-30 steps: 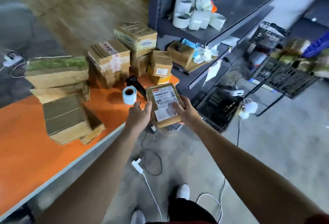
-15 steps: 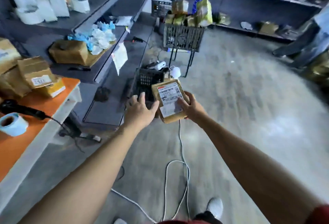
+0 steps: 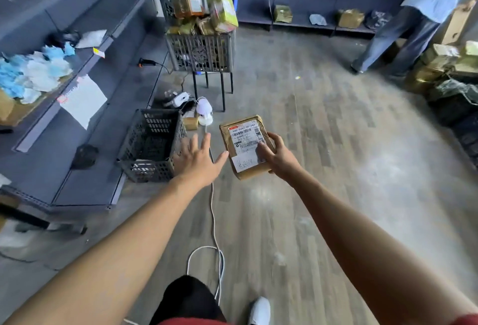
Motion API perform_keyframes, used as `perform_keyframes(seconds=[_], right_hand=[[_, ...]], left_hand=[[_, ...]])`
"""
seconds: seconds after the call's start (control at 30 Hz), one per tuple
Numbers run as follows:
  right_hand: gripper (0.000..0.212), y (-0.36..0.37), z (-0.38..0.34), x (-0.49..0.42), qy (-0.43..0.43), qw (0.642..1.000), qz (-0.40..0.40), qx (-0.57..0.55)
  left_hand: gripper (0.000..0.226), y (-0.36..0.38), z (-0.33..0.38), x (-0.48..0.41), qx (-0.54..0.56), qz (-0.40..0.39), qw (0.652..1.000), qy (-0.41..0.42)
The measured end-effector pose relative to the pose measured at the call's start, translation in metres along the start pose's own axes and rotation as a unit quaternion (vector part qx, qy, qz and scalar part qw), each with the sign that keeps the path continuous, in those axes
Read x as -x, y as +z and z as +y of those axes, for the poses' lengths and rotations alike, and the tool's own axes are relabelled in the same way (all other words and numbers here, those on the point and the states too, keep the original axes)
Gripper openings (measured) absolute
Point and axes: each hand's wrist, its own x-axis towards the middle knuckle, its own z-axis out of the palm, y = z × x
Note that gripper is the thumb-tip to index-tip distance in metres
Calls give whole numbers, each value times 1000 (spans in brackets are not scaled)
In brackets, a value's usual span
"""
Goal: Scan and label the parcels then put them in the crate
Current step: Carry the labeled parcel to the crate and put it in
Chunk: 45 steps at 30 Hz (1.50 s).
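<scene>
One brown parcel [image 3: 243, 143], label side up, held above floor [image 3: 323, 169], just right of black crate [image 3: 144, 167] standing on floor. Right grip [image 3: 280, 159] clamped on parcel's right edge, thumb on label. Left grip [image 3: 198, 163] spread apart, fingers straight, holding nothing; thumb tip just beside parcel's left edge, contact unclear. Second crate [image 3: 200, 53] on stand behind, piled with boxes [image 3: 222, 9]. White cable [image 3: 213, 221] along floor.

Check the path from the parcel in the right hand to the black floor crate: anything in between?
Only the person's own left hand, open and spread, sits between the parcel held by the right hand and the crate. The crate's top is open; the white cable lies on the floor, likely no obstacle.
</scene>
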Motion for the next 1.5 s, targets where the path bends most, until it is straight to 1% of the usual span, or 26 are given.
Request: perform_keyframes(seconds=[0.17, 0.37, 0.47, 0.57, 0.77, 0.87, 0.97, 1.07, 1.17, 1.27, 1.4, 1.43, 1.5], right_hand=[[50, -38, 13, -56, -19, 1000, -2, 1], [50, -43, 3, -161, -33, 998, -35, 32], [50, -27, -14, -230, -42, 995, -69, 49], [52, -4, -41, -302, -61, 987, -119, 91], [54, 43, -120, -421, -120, 968, -180, 128], [54, 80, -151, -468, -146, 953, -236, 119], [56, 122, -174, -509, -162, 938, -287, 104], [57, 171, -188, -555, -184, 913, -343, 120], [62, 220, -194, -607, -172, 889, -412, 104], [72, 264, -196, -661, -141, 858, -485, 93], [94, 319, -200, -722, -108, 814, -545, 166], [93, 331, -199, -732, -107, 804, -554, 185], [79, 363, -197, -750, -115, 788, -568, 209]], left_hand=[[78, -1, 34, -45, -12, -3, 1000, -18], [79, 7, 39, -130, -17, 6, 998, -60], [79, 10, 24, -186, -1, 20, 995, -94], [79, 10, 2, -241, 22, 17, 989, -145], [80, -11, -46, -317, 38, 22, 970, -239], [78, -22, -71, -342, 33, 37, 958, -282], [77, -26, -98, -370, 41, 35, 941, -334], [77, -19, -122, -401, 47, 30, 918, -393], [77, -4, -142, -435, 53, 4, 891, -451], [78, 13, -160, -471, 70, -13, 853, -517], [78, 29, -175, -522, 93, -23, 802, -590], [77, 32, -179, -531, 97, -28, 796, -597], [76, 43, -192, -552, 104, -36, 783, -612]])
